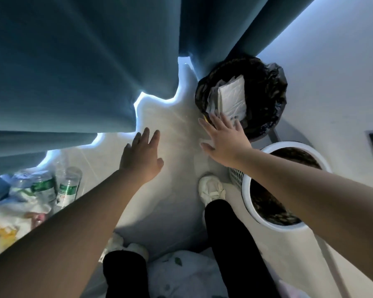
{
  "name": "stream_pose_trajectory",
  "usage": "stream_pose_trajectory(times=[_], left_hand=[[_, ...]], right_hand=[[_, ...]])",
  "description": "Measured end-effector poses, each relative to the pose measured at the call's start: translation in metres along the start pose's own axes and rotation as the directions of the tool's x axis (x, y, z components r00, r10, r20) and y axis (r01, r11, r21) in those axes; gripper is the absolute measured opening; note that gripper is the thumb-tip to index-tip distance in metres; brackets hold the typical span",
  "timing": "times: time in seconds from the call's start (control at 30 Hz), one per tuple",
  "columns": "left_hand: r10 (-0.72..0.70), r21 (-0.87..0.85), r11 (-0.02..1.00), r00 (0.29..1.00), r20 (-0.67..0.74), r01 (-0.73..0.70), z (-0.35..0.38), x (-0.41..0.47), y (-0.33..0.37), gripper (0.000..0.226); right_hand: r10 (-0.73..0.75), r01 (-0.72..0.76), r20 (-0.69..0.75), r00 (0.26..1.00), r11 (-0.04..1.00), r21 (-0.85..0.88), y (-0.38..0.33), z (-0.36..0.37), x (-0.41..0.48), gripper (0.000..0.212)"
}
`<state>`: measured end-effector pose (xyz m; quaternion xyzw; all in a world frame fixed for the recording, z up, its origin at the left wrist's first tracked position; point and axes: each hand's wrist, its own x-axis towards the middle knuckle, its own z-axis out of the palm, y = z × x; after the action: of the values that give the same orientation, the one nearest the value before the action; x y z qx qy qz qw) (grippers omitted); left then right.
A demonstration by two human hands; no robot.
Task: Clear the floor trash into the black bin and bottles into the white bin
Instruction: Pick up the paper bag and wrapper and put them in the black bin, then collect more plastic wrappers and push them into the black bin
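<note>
The black bin [265,100], lined with a black bag, stands at the upper right with white paper trash [230,97] inside. My right hand [223,137] hovers at its near rim, fingers spread and holding nothing. My left hand [141,157] is stretched out over the bare floor, fingers straight and empty. The white bin [247,190] with a mesh wall stands to the right of my right foot, partly covered by my right forearm. Two clear plastic bottles with green labels [68,186] [39,186] lie at the left on the floor, next to white and yellow wrappers [7,222].
Blue curtains [84,67] hang across the top and left, light glowing under their hem. A white wall [332,82] runs along the right. My white shoes [211,188] and black trousers [230,244] fill the lower middle, with a white crumpled bag [181,274] between my legs.
</note>
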<state>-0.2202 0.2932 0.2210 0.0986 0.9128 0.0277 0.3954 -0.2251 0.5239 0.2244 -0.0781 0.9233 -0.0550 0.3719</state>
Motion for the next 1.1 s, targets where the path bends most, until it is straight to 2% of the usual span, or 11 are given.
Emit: stream_pose_trajectory(times=[0.37,0.5,0.7,0.9,1.1], left_hand=[[-0.272,-0.077,0.957,0.956,0.107,0.281,0.093,-0.125,-0.154,0.072],[-0.348,-0.125,0.923,0.928,0.129,0.364,0.13,-0.163,-0.2,0.071],[-0.45,-0.283,0.834,0.881,0.147,0.473,0.181,-0.214,-0.272,0.068],[-0.488,-0.413,0.753,0.856,0.173,0.513,0.219,-0.239,-0.332,0.067],[-0.477,-0.441,0.752,0.866,0.15,0.49,0.252,-0.222,-0.382,0.066]], right_hand=[[-0.244,0.256,0.107,0.964,0.959,-0.12,-0.189,0.047,-0.006,0.069],[-0.328,0.357,0.165,0.93,0.913,-0.198,-0.257,0.066,-0.007,0.069],[-0.411,0.472,0.242,0.879,0.822,-0.319,-0.354,0.091,0.007,0.069],[-0.41,0.524,0.335,0.848,0.738,-0.425,-0.427,0.116,0.027,0.069],[-0.315,0.449,0.342,0.885,0.772,-0.451,-0.471,0.148,0.07,0.067]])
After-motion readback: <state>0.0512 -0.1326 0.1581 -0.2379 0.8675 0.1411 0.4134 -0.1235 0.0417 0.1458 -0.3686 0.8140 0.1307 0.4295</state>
